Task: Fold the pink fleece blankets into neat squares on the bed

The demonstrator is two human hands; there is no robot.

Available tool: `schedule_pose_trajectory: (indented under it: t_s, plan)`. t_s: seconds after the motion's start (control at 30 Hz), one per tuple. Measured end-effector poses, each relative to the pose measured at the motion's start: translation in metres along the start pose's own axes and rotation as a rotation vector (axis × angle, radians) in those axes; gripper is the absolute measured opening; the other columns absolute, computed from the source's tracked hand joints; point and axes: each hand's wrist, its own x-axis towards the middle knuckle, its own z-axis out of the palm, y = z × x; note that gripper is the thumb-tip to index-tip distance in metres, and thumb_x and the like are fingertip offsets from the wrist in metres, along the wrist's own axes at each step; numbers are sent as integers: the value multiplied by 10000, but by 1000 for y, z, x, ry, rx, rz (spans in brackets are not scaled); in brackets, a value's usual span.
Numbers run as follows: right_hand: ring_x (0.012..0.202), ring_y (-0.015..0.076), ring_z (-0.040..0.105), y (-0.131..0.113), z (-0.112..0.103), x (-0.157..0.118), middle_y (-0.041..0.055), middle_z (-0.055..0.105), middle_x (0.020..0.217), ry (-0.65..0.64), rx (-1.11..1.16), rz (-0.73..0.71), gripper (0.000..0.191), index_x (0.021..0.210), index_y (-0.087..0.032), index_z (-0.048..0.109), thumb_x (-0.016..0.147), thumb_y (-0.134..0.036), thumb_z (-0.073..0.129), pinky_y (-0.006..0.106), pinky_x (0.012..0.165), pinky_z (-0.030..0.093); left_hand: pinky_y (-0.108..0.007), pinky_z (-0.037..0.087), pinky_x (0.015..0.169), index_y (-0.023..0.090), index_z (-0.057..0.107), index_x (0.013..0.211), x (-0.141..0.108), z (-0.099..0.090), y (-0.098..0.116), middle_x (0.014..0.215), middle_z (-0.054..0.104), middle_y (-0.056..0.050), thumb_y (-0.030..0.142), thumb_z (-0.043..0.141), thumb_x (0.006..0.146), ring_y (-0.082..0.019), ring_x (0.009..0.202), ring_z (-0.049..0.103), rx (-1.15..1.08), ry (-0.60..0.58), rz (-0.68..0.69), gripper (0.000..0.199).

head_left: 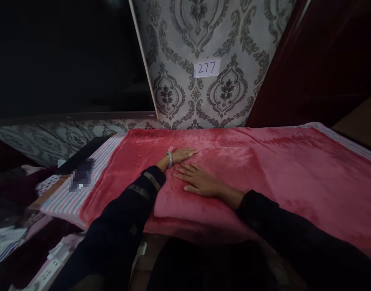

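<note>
A folded pink plush cloth (197, 208) lies on a larger pink plush blanket (303, 173) that covers the table. My left hand (182, 155), with a light bracelet at the wrist, rests flat near the folded cloth's far left corner, fingers stretched to the right. Just nearer to me, my right hand (200, 180) lies palm down on the folded cloth, its fingers spread and pointing left. Neither hand holds anything. The palms and the cloth beneath them are hidden.
A striped cloth edge (67, 202) shows at the left, with a blurred dark object (82, 173) on it. Behind are a large black screen (67, 56) and a wall label (207, 68) reading 277. A power strip (47, 275) lies at the lower left.
</note>
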Motion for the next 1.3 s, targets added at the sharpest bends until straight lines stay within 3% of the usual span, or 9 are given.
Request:
schedule_pose_trajectory:
  t_s: [0.23,0.37,0.5,0.63,0.73,0.83,1.0,1.13,1.3]
  plan:
    - [1561,287,7,-8,2,-6,79,126,1696,-102,79,-11,647,1622,-228,212,1066,-535,333,593,1240,-16,-355,145,1262,254,416,1539,7,10,-5,1628,364,-7,389,276,1035,-162,1529,267,119,20,16,541]
    - [1561,286,-6,-32,6,-18,68,144,1694,-185,145,-93,668,1628,-268,178,1053,-543,382,591,1240,20,-392,129,1264,237,404,1545,1,11,6,1623,371,-15,393,265,1046,-200,1511,304,140,38,-30,541]
    - [1561,279,2,-61,14,-44,27,166,1692,-216,103,-139,633,1608,-335,252,1033,-454,490,564,1248,43,-405,139,1261,183,418,1536,-2,9,14,1629,360,-41,386,230,1051,-238,1503,310,158,52,-42,558]
    - [1561,259,31,-84,21,-68,30,204,1681,-197,102,-112,738,1617,-332,212,986,-373,593,543,1257,33,-396,150,1260,247,393,1550,1,7,19,1651,319,-29,370,276,1032,-193,1518,291,212,17,-95,545]
    - [1560,235,68,-94,18,-75,24,240,1671,-177,111,-105,705,1622,-326,188,1016,-400,542,528,1262,17,-507,85,1261,288,367,1557,2,0,21,1675,253,-36,399,313,1024,-213,1547,217,220,20,-125,547]
    - [1559,236,95,-93,5,-62,37,238,1672,-102,73,-109,663,1621,-307,213,1036,-445,493,520,1262,56,-614,-24,1229,338,355,1557,-5,-13,22,1694,180,-15,449,331,1024,-261,1566,134,250,74,-147,545]
    - [1547,239,172,-74,-9,-9,74,310,1646,-77,12,-157,656,1611,-235,273,1035,-471,482,488,1265,105,-612,-69,1220,365,399,1532,-34,-26,17,1675,258,8,465,297,1040,-251,1568,117,255,43,-140,512]
    - [1553,259,136,-60,9,18,78,255,1667,-68,12,-139,705,1609,-233,275,1013,-535,499,529,1259,62,-554,17,1253,320,397,1543,-48,-6,6,1688,220,-26,418,317,1040,-249,1570,107,249,67,-218,518]
    - [1559,297,61,-62,30,13,60,243,1673,-110,12,-159,693,1600,-285,300,999,-557,512,593,1238,23,-466,105,1277,322,425,1532,-47,17,-10,1679,255,5,394,292,1042,-211,1567,128,211,163,-160,513]
